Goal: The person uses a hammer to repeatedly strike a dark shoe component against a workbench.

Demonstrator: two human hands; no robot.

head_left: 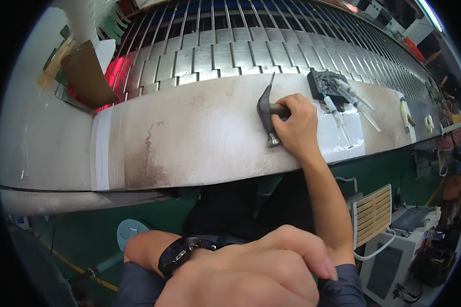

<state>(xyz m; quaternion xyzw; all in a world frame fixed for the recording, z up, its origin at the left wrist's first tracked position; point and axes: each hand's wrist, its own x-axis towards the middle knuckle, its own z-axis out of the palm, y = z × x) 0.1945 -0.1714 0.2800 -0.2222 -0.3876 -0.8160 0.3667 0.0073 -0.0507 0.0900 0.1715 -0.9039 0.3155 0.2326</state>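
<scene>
1. A worker's right hand [296, 128] closes around the handle of a claw hammer [266, 115] on a worn work ledge [189, 138]; the steel head lies on its side just left of the knuckles, claw pointing away from the body, striking face toward it.

2. The left hand [251, 271] hovers close under the camera, well back from the ledge, fingers curled loosely and holding nothing visible; a black wristwatch [178, 254] sits on that wrist.

3. To do this step well, the grip looks too near the head for a controlled swing. Sliding the palm further down the handle before lifting would likely give better leverage, and the head should come up clear of the items to the right.

4. Just right of the gripping hand, several clear plastic syringes [346, 105] lie fanned on a glossy white sheet [356, 140], slender and smooth. A dark, rough-surfaced block [322, 82] sits beyond them.

5. The ledge is pale, matte and stained brown in streaks, with a strip of white tape [101, 148] far to the left of the hammer.

6. Beyond the hand, a slat conveyor [230, 46] of dull metal plates curves away, its segments ribbed and jointed.

7. At far left, a brown cardboard piece [87, 74] leans near a red glow.

8. Below the right forearm, a slatted wooden chair [374, 212] stands on the floor.
</scene>
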